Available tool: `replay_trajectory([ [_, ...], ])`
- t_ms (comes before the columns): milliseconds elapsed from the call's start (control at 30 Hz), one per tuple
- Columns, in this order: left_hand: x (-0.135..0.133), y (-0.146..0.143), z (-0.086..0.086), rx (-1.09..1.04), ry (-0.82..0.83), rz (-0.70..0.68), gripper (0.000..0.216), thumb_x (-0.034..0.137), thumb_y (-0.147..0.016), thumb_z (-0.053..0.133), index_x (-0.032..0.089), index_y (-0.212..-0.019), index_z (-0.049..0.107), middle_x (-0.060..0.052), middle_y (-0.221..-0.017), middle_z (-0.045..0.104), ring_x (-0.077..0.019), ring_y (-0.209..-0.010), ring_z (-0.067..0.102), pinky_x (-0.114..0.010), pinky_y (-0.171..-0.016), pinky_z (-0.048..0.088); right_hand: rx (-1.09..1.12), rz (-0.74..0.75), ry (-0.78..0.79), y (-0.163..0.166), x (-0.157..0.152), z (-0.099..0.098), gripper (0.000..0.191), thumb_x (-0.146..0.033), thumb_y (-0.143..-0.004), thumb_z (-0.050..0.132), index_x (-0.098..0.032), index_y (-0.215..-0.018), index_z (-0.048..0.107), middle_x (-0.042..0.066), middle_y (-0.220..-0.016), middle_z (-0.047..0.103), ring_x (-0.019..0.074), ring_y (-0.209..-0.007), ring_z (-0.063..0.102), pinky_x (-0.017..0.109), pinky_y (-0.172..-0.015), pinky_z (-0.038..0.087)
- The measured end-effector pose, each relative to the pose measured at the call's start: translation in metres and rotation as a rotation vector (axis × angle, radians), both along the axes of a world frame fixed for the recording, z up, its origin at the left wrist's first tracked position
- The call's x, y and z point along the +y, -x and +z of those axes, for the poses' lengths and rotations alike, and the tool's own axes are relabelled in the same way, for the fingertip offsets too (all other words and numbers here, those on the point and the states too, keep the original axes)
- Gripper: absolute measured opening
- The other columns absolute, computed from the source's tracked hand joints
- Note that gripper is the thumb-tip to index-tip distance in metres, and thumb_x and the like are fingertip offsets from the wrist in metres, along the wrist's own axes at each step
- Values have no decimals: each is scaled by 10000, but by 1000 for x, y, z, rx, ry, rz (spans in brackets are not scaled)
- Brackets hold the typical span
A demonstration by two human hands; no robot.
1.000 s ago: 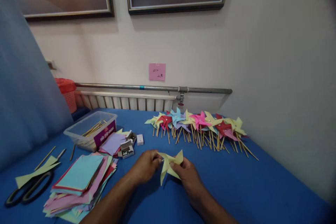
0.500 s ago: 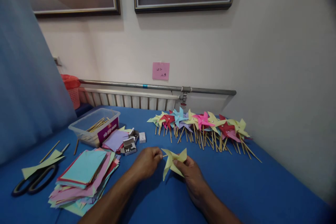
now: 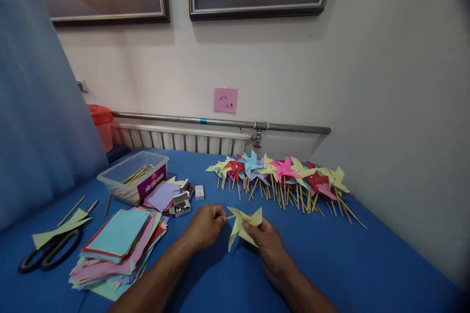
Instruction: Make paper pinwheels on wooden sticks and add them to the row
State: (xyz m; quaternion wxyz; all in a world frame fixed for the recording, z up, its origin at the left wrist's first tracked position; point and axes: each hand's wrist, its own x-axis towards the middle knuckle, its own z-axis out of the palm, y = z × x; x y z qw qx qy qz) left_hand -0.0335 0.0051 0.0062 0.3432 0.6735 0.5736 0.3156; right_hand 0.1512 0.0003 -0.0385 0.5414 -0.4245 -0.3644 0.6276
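A pale yellow paper pinwheel (image 3: 240, 224) is pinched in my right hand (image 3: 270, 244), the thumb pressed near its middle. To its left my left hand (image 3: 206, 225) is closed, its fingers round a thin wooden stick (image 3: 230, 217). Only a short end of that stick shows, pointing at the pinwheel's left blade; most of it is hidden by the fingers. Beyond my hands lies a row of finished-looking pinwheels (image 3: 284, 168) on sticks, in yellow, red, blue, pink and purple.
Left of my arms is a stack of coloured paper (image 3: 117, 234), with scissors (image 3: 51, 252) under a green paper piece. Behind stand a clear plastic box (image 3: 128, 171) of sticks and an open small box (image 3: 181, 205) of metal bits. A pipe (image 3: 183, 118) runs along the wall.
The view has shifted very slightly. Both hands keep the same grip and place, with the pinwheel between them.
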Motion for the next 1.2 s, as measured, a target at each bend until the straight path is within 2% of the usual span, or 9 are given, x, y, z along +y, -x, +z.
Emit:
replay_trajectory([
  [200,-4,-6,0,-76,27,-80,172,280,-822,502,169,-726,592,37,-617,497,-108,-581,405,-231,-554,300,2,59,-58,0,-7,9,379,-361,-648,878,-174,-939,723,27,-826,752,202,-751,670,310,-754,503],
  [333,-6,-8,0,-107,40,-129,167,283,-817,504,172,-711,570,42,-618,487,-103,-580,389,-228,-549,302,1,45,-54,0,-10,12,392,-368,-650,875,-174,-948,709,24,-821,747,206,-756,669,315,-765,501],
  [533,-8,-8,3,-94,55,-133,159,269,-805,507,171,-701,575,46,-597,474,-103,-568,389,-234,-540,295,-25,49,-75,1,-10,11,407,-394,-660,859,-164,-954,697,41,-842,744,222,-785,668,332,-770,502],
  [733,-6,-8,0,-76,39,-90,166,289,-800,514,172,-704,582,45,-593,490,-110,-569,408,-244,-548,302,-49,-10,-37,2,2,1,468,-404,-521,912,-164,-863,703,20,-737,718,213,-705,643,324,-709,491],
  [967,-7,-9,-2,-91,46,-136,177,260,-796,500,158,-702,609,39,-604,494,-104,-570,389,-240,-541,297,-63,47,-87,0,-10,14,388,-373,-645,873,-163,-933,717,37,-838,750,203,-769,661,295,-737,488],
  [1067,-8,-10,-3,-121,59,-156,179,242,-790,491,151,-702,618,41,-592,478,-100,-556,369,-239,-528,286,-88,45,-99,0,-12,17,384,-371,-640,876,-160,-922,721,31,-809,749,194,-731,649,290,-715,481],
  [1200,-9,-11,-1,-119,50,-154,180,236,-785,489,146,-710,627,38,-596,485,-102,-561,380,-236,-535,293,-102,38,-97,0,-7,12,400,-385,-617,884,-163,-910,724,36,-815,755,192,-704,642,286,-684,472],
])
